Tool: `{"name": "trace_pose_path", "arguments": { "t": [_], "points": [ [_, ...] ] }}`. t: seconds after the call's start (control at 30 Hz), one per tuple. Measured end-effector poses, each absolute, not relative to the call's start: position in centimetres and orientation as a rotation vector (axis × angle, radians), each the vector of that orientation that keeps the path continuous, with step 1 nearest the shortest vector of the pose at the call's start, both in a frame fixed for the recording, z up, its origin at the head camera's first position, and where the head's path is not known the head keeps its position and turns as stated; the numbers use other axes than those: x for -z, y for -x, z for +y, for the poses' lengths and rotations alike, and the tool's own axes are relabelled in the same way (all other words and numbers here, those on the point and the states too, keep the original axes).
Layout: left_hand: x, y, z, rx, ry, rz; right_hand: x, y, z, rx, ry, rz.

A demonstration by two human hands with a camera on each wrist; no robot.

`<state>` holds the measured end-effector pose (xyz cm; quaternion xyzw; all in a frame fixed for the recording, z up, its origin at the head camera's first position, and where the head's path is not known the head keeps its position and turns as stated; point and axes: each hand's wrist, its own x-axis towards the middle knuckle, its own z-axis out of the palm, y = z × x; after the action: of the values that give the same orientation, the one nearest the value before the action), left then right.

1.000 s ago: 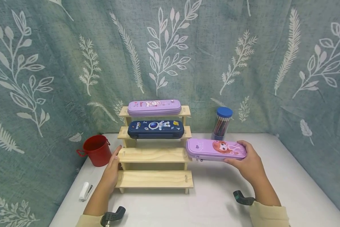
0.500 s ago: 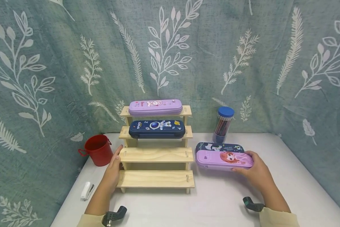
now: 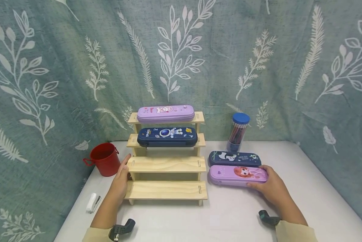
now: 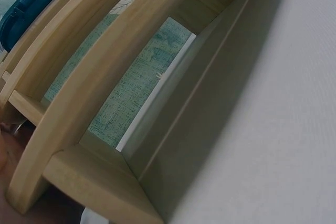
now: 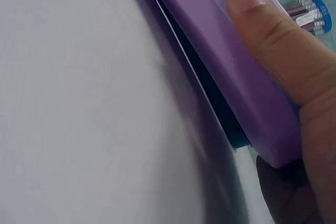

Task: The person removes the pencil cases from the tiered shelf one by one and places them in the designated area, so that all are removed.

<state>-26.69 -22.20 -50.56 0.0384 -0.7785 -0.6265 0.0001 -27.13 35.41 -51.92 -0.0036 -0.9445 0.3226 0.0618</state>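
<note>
We see the right hand (image 3: 271,185) with a thumb-and-finger grip on the pink pencil case (image 3: 227,175), just in front of the panda case (image 3: 235,159), whose small lettering beats us! The left hand (image 3: 120,182), partly hidden, lays straight fingers against the wooden rack (image 3: 165,164); SPACE, reads the navy case (image 3: 168,136).

Mug (image 3: 104,160) left of rack (image 3: 165,164), cases (image 3: 150,133) on it, other cases (image 3: 226,174) right, jar (image 3: 237,133) behind these

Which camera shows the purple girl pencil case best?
Head view: it shows the purple pencil case with its girl picture; the right hand hides some. The right wrist view shows just part, no girl; the left wrist view, none.
</note>
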Motion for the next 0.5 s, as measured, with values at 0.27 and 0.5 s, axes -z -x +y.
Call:
{"name": "trace_pose_path", "arguments": {
  "t": [0.27,0.5],
  "points": [
    [50.63,26.76,-22.30,1.967,-0.123,-2.436,52.54,27.09,35.73,-1.017,0.008,-2.883],
    [51.12,26.91,-22.62,1.980,-0.050,-2.393,52.79,27.13,35.69,-0.952,-0.003,-2.891]
  ]
}}
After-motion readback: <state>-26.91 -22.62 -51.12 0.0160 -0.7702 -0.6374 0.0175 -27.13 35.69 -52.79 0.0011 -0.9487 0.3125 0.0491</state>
